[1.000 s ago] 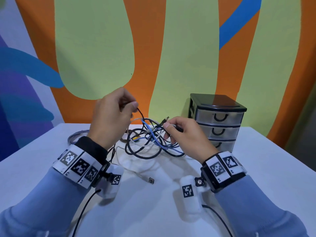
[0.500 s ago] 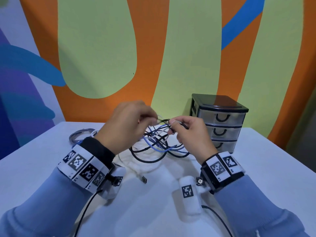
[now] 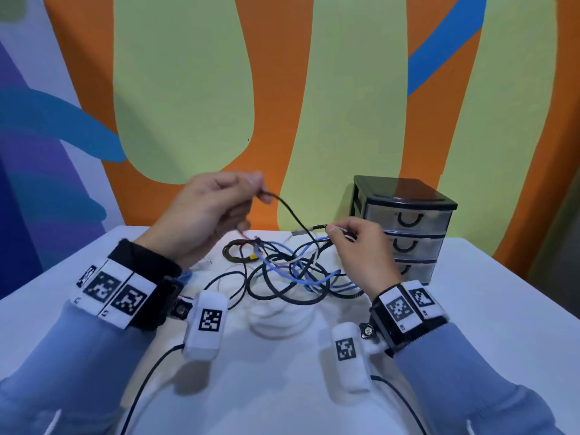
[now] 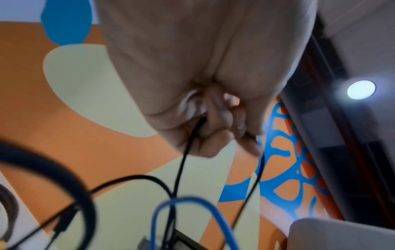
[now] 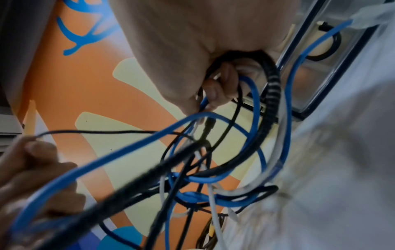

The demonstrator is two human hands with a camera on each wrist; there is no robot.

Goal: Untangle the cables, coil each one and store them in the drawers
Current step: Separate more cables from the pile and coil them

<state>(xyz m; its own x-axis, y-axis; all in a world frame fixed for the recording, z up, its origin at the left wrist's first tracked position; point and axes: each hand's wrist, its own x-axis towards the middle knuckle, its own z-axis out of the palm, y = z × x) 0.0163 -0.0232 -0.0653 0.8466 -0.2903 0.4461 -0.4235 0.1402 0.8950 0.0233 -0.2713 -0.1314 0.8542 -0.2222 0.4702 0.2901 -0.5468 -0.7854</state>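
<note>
A tangle of cables (image 3: 292, 271), black, blue and white, lies on the white table (image 3: 486, 324) between my hands. My left hand (image 3: 216, 211) is raised above the table's far left and pinches a thin black cable (image 3: 290, 211) (image 4: 181, 162) that runs down into the tangle. My right hand (image 3: 361, 249) pinches a black cable end with a metal plug (image 3: 303, 231) and keeps several cable loops (image 5: 252, 94) under its curled fingers. A small drawer unit (image 3: 405, 227) with three shut drawers stands just right of my right hand.
A coiled brown cable (image 3: 238, 251) lies at the tangle's left. White cable loops (image 3: 279, 315) lie on the table in front of the tangle. A painted wall (image 3: 345, 105) closes the table's far edge. My wrist cameras' black leads (image 3: 147, 381) trail toward me.
My left hand went right to meet the right hand, then pulled back up and left, drawing the thin black cable out of the tangle. The right hand stayed near the drawers.
</note>
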